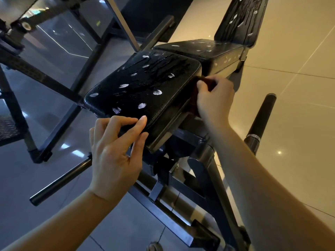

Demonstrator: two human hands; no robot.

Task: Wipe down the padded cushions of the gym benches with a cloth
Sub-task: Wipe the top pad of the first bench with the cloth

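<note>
Cushions on the bench: 3, all black textured vinyl. Near seat cushion (pixel 145 82) slopes up away from the camera, its top wet with streaks and dotted with white foam blobs (pixel 157 92). Middle cushion (pixel 199 49) sits just behind it. Upright back pad (pixel 241 19) stands at the far end. Both carry the same foam and streaks. Left hand (pixel 116 153) grips the near edge of the near seat cushion, fingers curled over the top surface and thumb against the front face. Right hand (pixel 213 98) is at the right side edge of the same cushion, fingers curled and pinching a dark red cloth (pixel 194 91). The cloth lies flat against the cushion's right side wall below the top seam and is mostly hidden by the hand. Dark steel bench frame (pixel 204 160) runs under the pads. From it, 1 black round bar (pixel 59 180) sticks out left, below the left hand, and 1 black roller bar with a silver ring (pixel 262 120) sticks out right. Glossy beige tiled floor (pixel 290 69) is on the right, grey floor (pixel 27 174) on the left, and a second dark metal rack (pixel 54 73) is at top left.
</note>
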